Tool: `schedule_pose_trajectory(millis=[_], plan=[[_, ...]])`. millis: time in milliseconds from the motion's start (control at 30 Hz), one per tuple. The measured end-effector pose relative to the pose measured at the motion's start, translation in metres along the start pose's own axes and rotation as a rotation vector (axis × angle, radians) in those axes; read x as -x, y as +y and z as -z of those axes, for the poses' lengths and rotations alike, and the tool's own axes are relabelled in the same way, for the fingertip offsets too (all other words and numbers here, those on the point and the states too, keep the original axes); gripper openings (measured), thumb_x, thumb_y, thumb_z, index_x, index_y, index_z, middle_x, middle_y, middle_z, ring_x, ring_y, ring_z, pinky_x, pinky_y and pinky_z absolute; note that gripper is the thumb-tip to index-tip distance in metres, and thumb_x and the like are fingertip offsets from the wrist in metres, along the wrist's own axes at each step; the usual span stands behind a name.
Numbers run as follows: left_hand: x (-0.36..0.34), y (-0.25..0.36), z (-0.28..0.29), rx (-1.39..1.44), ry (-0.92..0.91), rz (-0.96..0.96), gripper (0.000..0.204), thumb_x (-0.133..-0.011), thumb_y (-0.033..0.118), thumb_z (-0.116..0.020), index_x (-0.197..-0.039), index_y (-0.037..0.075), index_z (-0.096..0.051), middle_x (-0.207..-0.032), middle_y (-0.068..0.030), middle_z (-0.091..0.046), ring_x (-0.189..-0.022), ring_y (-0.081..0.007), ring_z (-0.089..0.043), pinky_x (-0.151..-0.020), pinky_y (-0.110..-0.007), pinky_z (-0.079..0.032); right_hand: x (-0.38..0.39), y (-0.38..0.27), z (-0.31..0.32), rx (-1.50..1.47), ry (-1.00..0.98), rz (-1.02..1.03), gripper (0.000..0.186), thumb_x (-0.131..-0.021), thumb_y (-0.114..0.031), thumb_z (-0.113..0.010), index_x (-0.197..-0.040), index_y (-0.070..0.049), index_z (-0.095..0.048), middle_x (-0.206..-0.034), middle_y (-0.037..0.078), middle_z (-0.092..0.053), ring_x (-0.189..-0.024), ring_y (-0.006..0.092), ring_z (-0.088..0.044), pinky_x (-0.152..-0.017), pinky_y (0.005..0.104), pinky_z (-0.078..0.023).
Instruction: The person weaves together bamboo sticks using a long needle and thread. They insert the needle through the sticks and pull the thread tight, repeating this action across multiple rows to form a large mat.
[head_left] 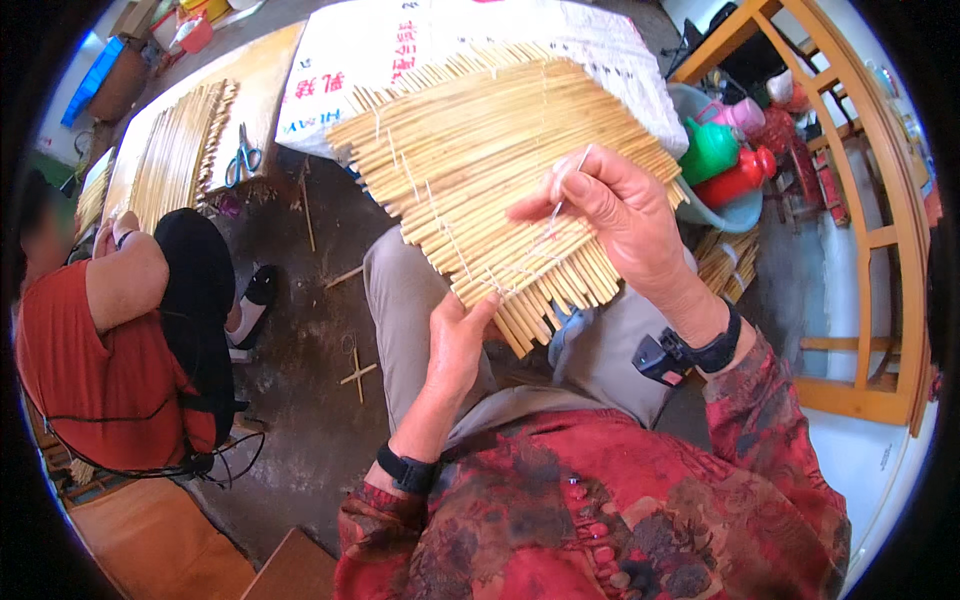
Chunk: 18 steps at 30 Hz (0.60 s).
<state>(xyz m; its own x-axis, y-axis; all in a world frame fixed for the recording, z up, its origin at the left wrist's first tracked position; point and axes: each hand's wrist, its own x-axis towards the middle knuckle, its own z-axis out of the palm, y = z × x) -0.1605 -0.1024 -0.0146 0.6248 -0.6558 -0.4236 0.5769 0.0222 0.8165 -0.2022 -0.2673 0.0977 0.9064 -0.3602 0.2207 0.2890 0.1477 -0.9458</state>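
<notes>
A mat of pale yellow reed sticks (pixel 500 120) bound with white cords fills the upper middle, over my knees and against a white printed sack (pixel 350 50) on the table. My left hand (pixel 455 340) grips its lower edge, with the thumb on top of the sticks. My right hand (pixel 620 215) is closed over the right part of the mat, pinching a thin white cord (pixel 550 225). The cord's far end is hard to make out among the sticks.
A co-worker (pixel 90 340) in red sits at left beside a board (pixel 260 70) bearing reed mats (pixel 175 150) and blue scissors (pixel 243 155). At right stand a wooden chair frame (pixel 885 235) and a basin (pixel 740 215) with a green watering can (pixel 708 150) and red flask (pixel 730 185).
</notes>
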Motion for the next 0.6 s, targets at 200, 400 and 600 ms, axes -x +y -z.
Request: schedule_pose_trajectory(millis=[200,400,600], plan=[[-0.003,-0.008,0.001,0.027,-0.077,0.014,0.026,-0.09,0.015,-0.053,-0.112,0.002,-0.055,-0.098,-0.0061,-0.063,-0.08,-0.0141,-0.062,-0.065,-0.028,-0.052,0.001,-0.058,0.026,-0.06,-0.196,-0.398,0.024,-0.095,-0.024,-0.047,-0.094,-0.002,-0.055,-0.069,0.001,-0.056,-0.057,0.0114,-0.057,-0.055,0.0221,-0.046],[-0.005,-0.011,0.0,0.148,-0.1,0.04,0.027,-0.09,0.017,-0.05,-0.111,0.001,-0.055,-0.097,-0.0088,-0.064,-0.079,-0.0154,-0.063,-0.063,-0.03,-0.051,-0.041,-0.168,0.082,0.635,0.297,0.172,0.017,-0.089,-0.017,-0.05,-0.097,-0.006,-0.061,-0.068,-0.002,-0.049,-0.061,0.0071,-0.047,-0.059,0.0219,-0.039],[-0.001,-0.009,0.001,0.126,-0.114,0.063,0.03,-0.093,0.022,-0.047,-0.113,0.001,-0.054,-0.1,-0.0088,-0.063,-0.081,-0.0165,-0.062,-0.067,-0.03,-0.051,0.015,0.006,0.042,0.901,-0.302,-0.486,0.024,-0.075,-0.011,-0.07,-0.098,-0.007,-0.063,-0.077,0.002,-0.056,-0.069,0.0083,-0.051,-0.064,0.0248,-0.042]])
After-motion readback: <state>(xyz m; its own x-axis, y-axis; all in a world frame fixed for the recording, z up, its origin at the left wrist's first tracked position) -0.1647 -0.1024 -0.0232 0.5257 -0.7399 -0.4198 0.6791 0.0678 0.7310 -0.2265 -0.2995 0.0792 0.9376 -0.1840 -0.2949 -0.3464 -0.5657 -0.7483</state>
